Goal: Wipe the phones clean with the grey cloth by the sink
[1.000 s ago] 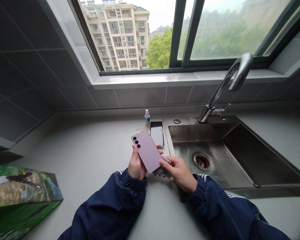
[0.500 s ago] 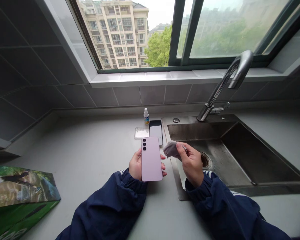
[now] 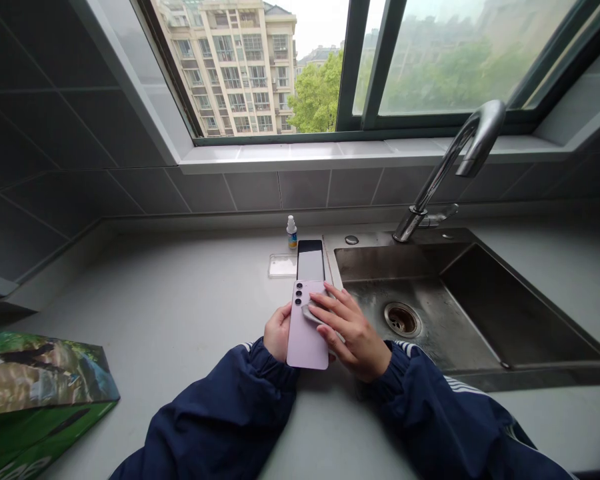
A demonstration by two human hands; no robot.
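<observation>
My left hand (image 3: 277, 331) grips a pale pink smartphone (image 3: 306, 343) from its left side and from behind. The phone's back faces up, and its three camera lenses sit at the upper left. With the fingers of my right hand (image 3: 353, 331) I press a small grey cloth (image 3: 309, 313) flat on the phone's back, just below the lenses. Most of the cloth is hidden under those fingers. Beyond the pink phone a second phone (image 3: 311, 260) with a dark screen lies on the counter, its lower end covered.
A clear phone case (image 3: 282, 265) and a small white-capped bottle (image 3: 292, 233) stand near the second phone. To the right is a steel sink (image 3: 473, 313) with a chrome faucet (image 3: 433, 173). A green printed box or bag (image 3: 47, 393) sits at the left on the grey-white counter (image 3: 180, 300).
My right hand has moved left with the cloth, from beside the pink phone onto its back. The pink phone has shifted slightly right and tilted a little.
</observation>
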